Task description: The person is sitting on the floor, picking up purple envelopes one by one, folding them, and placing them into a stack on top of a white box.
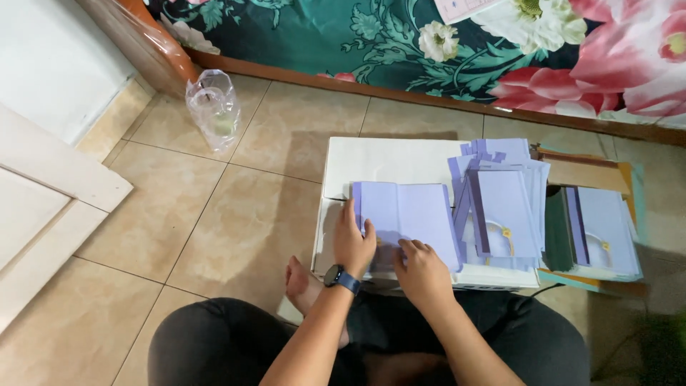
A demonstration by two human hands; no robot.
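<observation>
A lavender paper sheet (pixel 411 211), folded like a card, lies flat on a white box (pixel 371 161) in front of me. My left hand (pixel 353 243), with a dark watch on the wrist, presses its fingers on the sheet's left edge. My right hand (pixel 421 268) rests on the sheet's lower right part, fingers bent down onto it. To the right on the same box sits a pile of lavender folded pieces (pixel 504 207) with small yellow clasps.
A second stack of lavender pieces (pixel 604 232) lies on a green and brown board at the right. A clear plastic bag (pixel 213 107) stands on the tiled floor at the back left. A floral fabric (pixel 429 43) hangs behind. My legs and bare foot are below the box.
</observation>
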